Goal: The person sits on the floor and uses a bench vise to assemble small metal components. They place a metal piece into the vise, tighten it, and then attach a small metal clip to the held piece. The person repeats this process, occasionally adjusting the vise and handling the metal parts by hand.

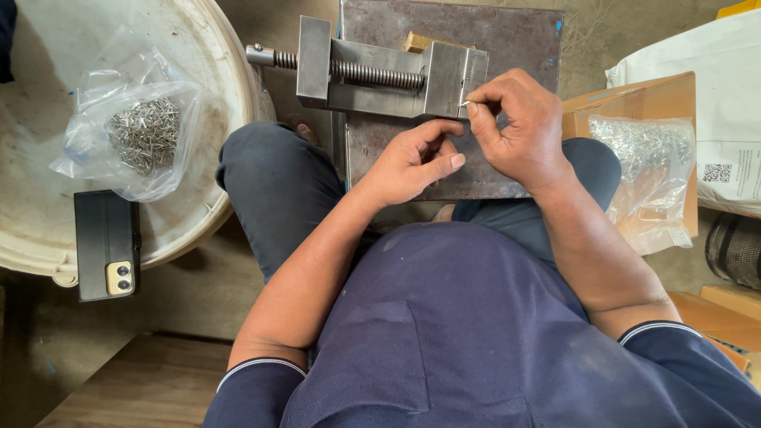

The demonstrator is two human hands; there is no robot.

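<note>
My right hand point(519, 131) pinches a small metal pin point(463, 103) between thumb and forefinger, holding its tip against the end of the vise point(380, 75). My left hand point(412, 162) lies just beside it, fingers curled loosely inward and gripping nothing that I can see, knuckles resting on the steel plate point(491, 36) under the vise. The vise lies across the plate, its threaded screw pointing left, with a bit of wood showing behind its jaw block. The plate sits between my knees.

To my right a clear bag point(646, 170) of shiny metal parts rests against a cardboard box point(634, 99). To my left, well apart, a white tub point(230, 103) holds another clear bag of pins point(139, 131), and a black phone point(107, 246) lies on the tub's rim.
</note>
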